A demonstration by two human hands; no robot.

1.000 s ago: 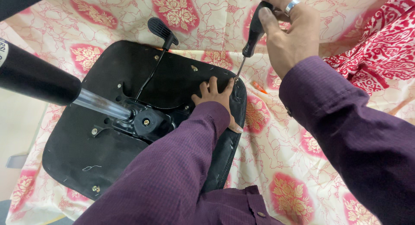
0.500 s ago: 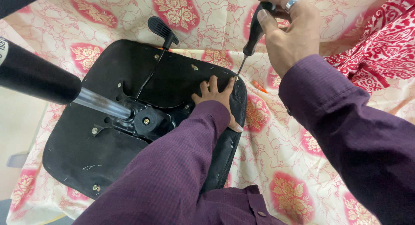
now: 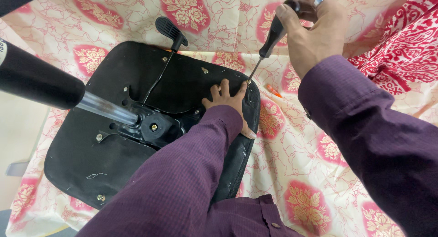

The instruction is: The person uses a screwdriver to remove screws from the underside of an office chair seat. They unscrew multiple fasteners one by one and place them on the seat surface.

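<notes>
Head view: upturned chair seat [image 3: 114, 141] on floral cloth [image 3: 292, 155].
Right hand [image 3: 315, 34] fingers clamp a screwdriver [image 3: 269, 43]; left hand [image 3: 226, 100] lies flat, fingers apart, on the seat.

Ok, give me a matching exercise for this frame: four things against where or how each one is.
Things:
1. screwdriver
2. left hand
3. lever paddle
4. gas cylinder

States:
A. pressed flat on the seat base
B. jutting out at the left
C. gripped in the right hand
D. past the seat's far edge, on the floral cloth

Pairs: 1-C, 2-A, 3-D, 4-B
</notes>
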